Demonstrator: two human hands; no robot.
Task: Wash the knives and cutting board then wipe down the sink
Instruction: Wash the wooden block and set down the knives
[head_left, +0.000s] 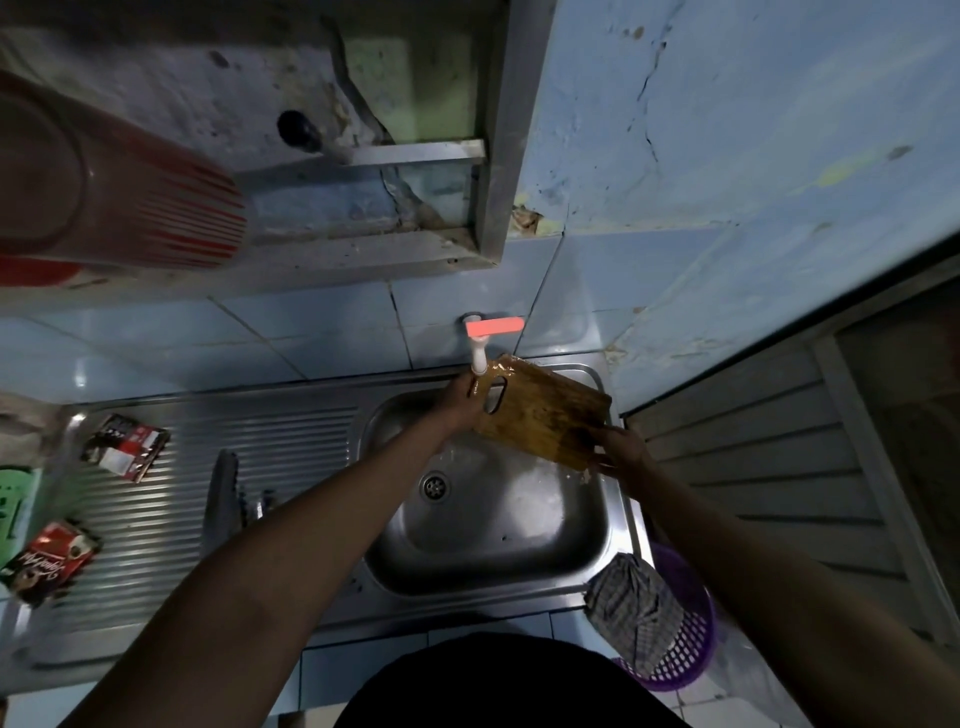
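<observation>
Both forearms reaching forward over sink (618, 525); left hand (460, 402) with fingers curled on handle-slot end of cutting board (545, 415), right hand (621, 447) with fingers pinching opposite lower edge. Board held tilted between the two sets of fingers, above basin, slot end just under white tap (479, 358) with pink lever. Knives (226, 499) on ribbed worktop (291, 441), well left of left fingers; checked cloth (634, 608) on sink corner, nearer than right fingers.

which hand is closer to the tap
Left. The left hand grips the cutting board at its handle end, just under the tap. The right hand holds the board's far lower corner, well away from the tap.
</observation>
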